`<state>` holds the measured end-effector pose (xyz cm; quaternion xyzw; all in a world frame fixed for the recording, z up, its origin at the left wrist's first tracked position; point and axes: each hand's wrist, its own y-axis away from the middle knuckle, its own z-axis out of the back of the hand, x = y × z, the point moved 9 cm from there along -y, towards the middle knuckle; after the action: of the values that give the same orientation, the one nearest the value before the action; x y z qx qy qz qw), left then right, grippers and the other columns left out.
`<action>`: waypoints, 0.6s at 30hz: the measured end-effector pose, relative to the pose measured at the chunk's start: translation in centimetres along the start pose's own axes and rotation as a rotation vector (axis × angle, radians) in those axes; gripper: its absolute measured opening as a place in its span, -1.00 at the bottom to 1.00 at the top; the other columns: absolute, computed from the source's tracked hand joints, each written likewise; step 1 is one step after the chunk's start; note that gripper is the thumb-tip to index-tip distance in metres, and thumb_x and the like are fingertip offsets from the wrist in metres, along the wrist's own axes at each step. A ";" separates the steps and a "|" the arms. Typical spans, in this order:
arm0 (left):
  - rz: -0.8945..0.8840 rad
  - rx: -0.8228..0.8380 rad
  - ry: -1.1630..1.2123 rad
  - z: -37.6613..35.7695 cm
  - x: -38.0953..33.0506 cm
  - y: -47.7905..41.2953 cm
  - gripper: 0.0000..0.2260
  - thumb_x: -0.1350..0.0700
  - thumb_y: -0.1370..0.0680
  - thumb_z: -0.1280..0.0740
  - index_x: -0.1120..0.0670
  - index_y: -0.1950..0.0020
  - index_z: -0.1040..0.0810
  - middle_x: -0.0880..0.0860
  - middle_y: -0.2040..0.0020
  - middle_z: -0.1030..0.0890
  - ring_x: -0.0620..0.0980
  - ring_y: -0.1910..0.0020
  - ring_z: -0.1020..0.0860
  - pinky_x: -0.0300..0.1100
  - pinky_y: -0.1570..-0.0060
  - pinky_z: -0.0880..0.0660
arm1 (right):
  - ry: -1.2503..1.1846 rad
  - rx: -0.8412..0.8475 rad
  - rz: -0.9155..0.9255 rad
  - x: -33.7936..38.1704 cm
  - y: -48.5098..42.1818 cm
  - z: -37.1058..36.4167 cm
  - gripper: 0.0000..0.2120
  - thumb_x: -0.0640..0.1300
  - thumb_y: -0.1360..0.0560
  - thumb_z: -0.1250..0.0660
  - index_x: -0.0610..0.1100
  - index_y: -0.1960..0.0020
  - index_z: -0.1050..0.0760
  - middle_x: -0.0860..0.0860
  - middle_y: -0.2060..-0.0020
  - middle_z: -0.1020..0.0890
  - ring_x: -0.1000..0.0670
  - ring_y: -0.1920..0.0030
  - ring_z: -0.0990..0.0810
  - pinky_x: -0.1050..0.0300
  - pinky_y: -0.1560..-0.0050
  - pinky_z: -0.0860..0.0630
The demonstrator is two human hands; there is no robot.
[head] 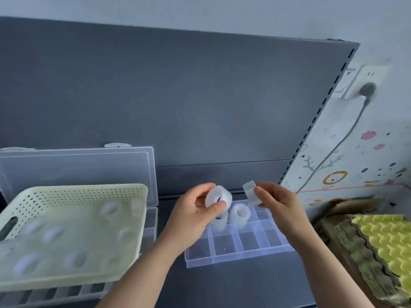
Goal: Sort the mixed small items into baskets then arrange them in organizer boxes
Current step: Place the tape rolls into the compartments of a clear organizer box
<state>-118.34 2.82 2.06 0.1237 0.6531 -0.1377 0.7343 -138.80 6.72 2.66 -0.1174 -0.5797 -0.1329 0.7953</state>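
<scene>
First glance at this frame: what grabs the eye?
Centre: the left hand grips a white tape roll and the right hand pinches a green-dotted piece above the clear organizer, where two rolls stand. At left, a pale basket holds more rolls.

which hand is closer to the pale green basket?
Left. The left hand, gripping a white tape roll, is just right of the basket; the right hand, pinching a patterned roll, is farther right, above the organizer box.

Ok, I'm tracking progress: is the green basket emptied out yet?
No, several white tape rolls lie on the floor of the pale green basket.
</scene>
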 end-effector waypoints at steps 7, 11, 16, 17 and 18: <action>-0.036 0.076 -0.462 -11.6 2.5 -6.6 -0.56 0.03 -0.36 -0.52 -0.10 -0.21 -0.49 -0.06 -0.15 -0.47 -0.07 -0.07 -0.53 -0.10 -0.13 -0.51 | -0.003 -0.128 -0.058 -4.3 -1.1 9.1 -0.91 -0.08 -0.50 -0.38 0.09 0.14 -0.54 0.10 0.20 -0.67 0.03 0.13 -0.63 0.04 -0.05 -0.55; -0.039 0.115 -0.719 -15.0 3.4 -8.4 -0.57 -0.02 -0.39 -0.49 -0.01 -0.22 -0.50 -0.04 -0.14 -0.47 -0.02 -0.05 -0.49 -0.07 -0.07 -0.49 | -0.003 -0.139 -0.071 -5.9 -1.8 11.7 -0.86 -0.05 -0.49 -0.39 -0.03 -0.04 -0.55 0.12 0.13 -0.65 0.05 0.05 -0.63 0.22 0.03 -0.52; 0.002 0.166 -0.818 -16.7 5.2 -9.2 -0.60 -0.03 -0.39 -0.49 0.04 -0.18 -0.56 -0.02 -0.12 -0.48 -0.01 -0.05 -0.47 -0.18 0.07 -0.40 | -0.005 -0.104 -0.072 -6.8 -2.6 12.8 -0.93 -0.10 -0.49 -0.39 -0.05 0.03 -0.59 0.08 0.20 -0.67 0.03 0.09 -0.65 0.23 0.07 -0.55; 0.010 0.179 -0.817 -16.9 5.4 -9.3 -0.58 -0.04 -0.39 -0.50 0.04 -0.20 -0.56 0.00 -0.14 -0.47 0.00 -0.08 -0.47 -0.19 0.05 -0.39 | 0.000 -0.090 -0.071 -6.9 -2.7 12.7 -0.97 -0.10 -0.49 -0.39 -0.05 0.12 -0.58 -0.02 0.21 -0.68 -0.06 0.09 -0.64 0.10 0.03 -0.56; 0.015 0.192 -0.819 -17.0 5.6 -9.3 -0.55 -0.04 -0.39 -0.50 0.05 -0.24 -0.55 0.01 -0.17 -0.46 0.01 -0.12 -0.46 -0.19 0.01 -0.38 | 0.009 -0.081 -0.066 -7.0 -2.8 12.6 -0.91 -0.10 -0.49 -0.39 -0.07 0.18 -0.57 -0.13 0.18 -0.66 -0.16 0.07 -0.61 -0.04 -0.02 -0.55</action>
<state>-136.86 0.03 -5.47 0.1312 0.2905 -0.2303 0.9194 -153.10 8.92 -0.15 -0.1300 -0.5738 -0.1829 0.7877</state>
